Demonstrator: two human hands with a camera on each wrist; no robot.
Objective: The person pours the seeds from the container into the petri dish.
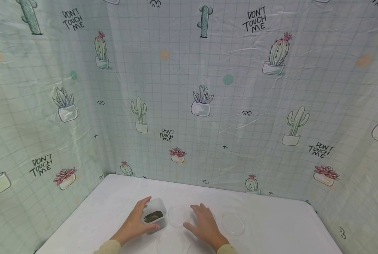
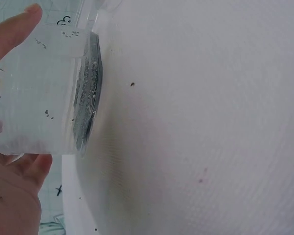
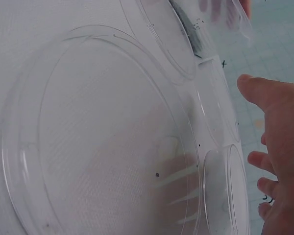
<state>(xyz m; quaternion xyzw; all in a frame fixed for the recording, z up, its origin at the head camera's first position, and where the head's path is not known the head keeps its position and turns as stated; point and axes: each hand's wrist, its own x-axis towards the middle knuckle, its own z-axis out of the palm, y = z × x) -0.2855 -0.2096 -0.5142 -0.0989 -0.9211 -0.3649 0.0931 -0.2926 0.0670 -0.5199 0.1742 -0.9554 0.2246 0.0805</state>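
Observation:
My left hand (image 1: 134, 221) grips a clear plastic tub (image 1: 157, 204), thumb on its near side and fingers at the far side. Dark, loose granular material (image 1: 153, 216) lies in its bottom, showing as a dark layer (image 2: 87, 93) through the wall in the left wrist view. My right hand (image 1: 205, 225) holds nothing; its fingers are spread above several clear round dishes. One dish (image 1: 178, 225) lies between the hands, another (image 1: 232, 224) to the right of the right hand. A large dish (image 3: 95, 127) fills much of the right wrist view.
A white cloth covers the table (image 1: 278, 225), with a few dark specks (image 2: 132, 84) on it. Another round dish (image 1: 171, 243) lies at the near edge of view. Hanging cactus-print sheets (image 1: 189, 70) enclose the back and sides.

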